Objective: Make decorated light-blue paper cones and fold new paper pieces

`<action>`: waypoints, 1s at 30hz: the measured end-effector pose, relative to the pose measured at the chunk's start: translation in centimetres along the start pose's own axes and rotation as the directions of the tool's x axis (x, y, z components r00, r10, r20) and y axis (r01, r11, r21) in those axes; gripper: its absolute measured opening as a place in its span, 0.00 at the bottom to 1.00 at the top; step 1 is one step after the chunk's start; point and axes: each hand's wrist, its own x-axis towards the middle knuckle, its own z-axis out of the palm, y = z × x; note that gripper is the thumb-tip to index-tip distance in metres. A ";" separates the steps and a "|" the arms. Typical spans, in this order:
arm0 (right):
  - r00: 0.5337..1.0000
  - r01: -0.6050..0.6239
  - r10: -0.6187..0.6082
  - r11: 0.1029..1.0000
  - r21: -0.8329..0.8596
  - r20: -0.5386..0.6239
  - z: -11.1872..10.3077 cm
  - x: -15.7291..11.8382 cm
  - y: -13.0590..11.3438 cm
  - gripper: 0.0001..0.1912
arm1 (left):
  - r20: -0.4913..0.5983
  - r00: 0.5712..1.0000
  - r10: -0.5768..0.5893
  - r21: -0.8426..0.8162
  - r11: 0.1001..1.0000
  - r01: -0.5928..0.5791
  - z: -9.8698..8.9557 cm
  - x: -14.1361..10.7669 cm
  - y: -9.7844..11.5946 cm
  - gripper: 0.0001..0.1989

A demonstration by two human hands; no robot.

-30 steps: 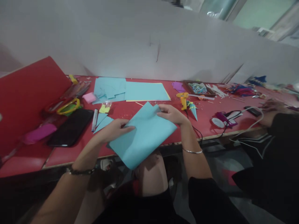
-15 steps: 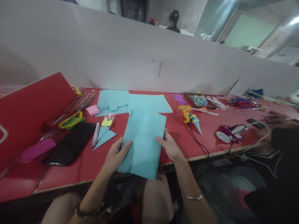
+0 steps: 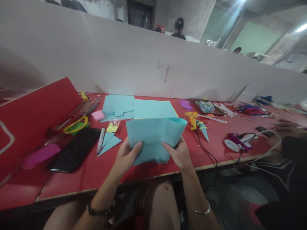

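Note:
Between my two hands is a light blue sheet of paper (image 3: 153, 137), bent over so its right side bulges in a loose curve. My left hand (image 3: 128, 151) grips its left edge, thumb in front and fingers behind. At the right edge, my right hand (image 3: 178, 151) pinches it the same way. Behind it on the red table lie more flat blue sheets (image 3: 153, 108). To the left of my left hand are blue paper triangles (image 3: 111, 144) and a marker pen (image 3: 100, 140).
A yellow glue gun (image 3: 192, 119) with a black cord stands right of the paper, beside a blue paper cone (image 3: 204, 132). A black phone (image 3: 74, 150) lies left. A purple device (image 3: 240, 142), a tray of small pieces (image 3: 207, 106) and a person's dark sleeve (image 3: 292, 153) are at the right.
The blue sheet was held flatter and more upright; now it is bent over and curves at the right. Its lower edge has risen onto the table area. My hands still grip both sides.

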 end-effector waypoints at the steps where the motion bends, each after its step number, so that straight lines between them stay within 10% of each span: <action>1: 1.000 -0.019 0.019 1.000 -0.003 0.000 0.0 0.0 0.2 0.24 | 0.002 1.000 -0.004 -0.004 1.000 0.004 0.1 0.0 -0.1 0.25; 30: 0.993 0.073 -0.062 0.992 -0.107 0.101 -0.9 0.0 -0.4 0.31 | 0.028 0.992 0.123 -0.119 0.986 -0.118 0.6 0.2 2.5 0.24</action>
